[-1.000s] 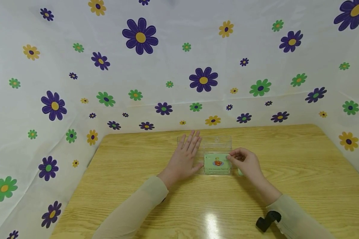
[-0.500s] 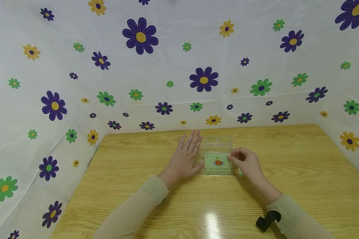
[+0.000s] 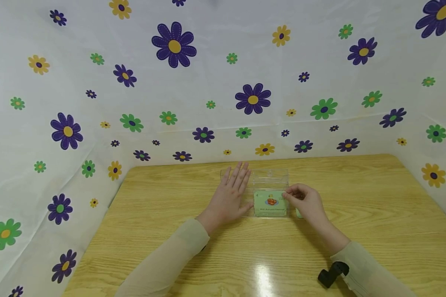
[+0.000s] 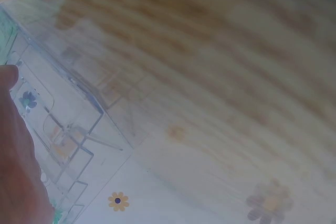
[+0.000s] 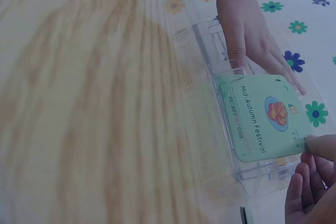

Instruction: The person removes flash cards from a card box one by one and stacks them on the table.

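A light green card (image 3: pixel 267 208) printed "Mid-Autumn Festival" stands in the right part of a clear plastic holder (image 3: pixel 270 180). Thumb and fingers of my right hand (image 3: pixel 306 203) pinch its upper right corner; the right wrist view shows this grip on the card (image 5: pixel 252 114) closely. My left hand (image 3: pixel 226 200) rests over the left part of the holder, fingers straight, thumb pointing toward the card's left edge. In the left wrist view, only the edge of that hand (image 4: pixel 18 166) appears beside the holder's clear walls (image 4: pixel 86 95).
Something light green (image 3: pixel 299 213) lies partly hidden under the right hand. Wood-grain table (image 3: pixel 178 189) surrounds the holder. Behind it rises a white flowered cloth (image 3: pixel 215 74). A black device (image 3: pixel 333 275) is strapped at the right wrist.
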{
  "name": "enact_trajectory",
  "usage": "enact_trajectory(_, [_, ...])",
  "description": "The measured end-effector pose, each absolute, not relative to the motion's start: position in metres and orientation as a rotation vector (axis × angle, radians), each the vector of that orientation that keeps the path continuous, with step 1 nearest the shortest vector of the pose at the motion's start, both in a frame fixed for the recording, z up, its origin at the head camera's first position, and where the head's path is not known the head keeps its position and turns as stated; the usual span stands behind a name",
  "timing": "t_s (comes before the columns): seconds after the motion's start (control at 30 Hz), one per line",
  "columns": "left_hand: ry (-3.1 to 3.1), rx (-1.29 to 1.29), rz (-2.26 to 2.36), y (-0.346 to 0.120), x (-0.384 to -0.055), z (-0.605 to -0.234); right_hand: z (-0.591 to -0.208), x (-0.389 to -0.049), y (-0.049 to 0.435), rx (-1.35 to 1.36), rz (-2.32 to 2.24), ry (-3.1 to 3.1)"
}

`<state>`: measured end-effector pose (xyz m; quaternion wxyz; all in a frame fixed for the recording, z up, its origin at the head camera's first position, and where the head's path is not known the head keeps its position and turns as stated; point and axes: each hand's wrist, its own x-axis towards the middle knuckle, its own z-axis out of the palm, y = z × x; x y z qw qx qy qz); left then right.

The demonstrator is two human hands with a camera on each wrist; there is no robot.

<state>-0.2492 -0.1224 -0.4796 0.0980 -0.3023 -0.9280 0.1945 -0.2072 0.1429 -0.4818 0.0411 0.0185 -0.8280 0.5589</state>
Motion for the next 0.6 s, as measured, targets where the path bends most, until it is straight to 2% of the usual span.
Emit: enact_trajectory(0.6, [-2.768,-0.888,0.582,-0.1216,-0.2478,-0.4773,-0.4801,-0.2066,0.1428,0.045,1.711,-2.526])
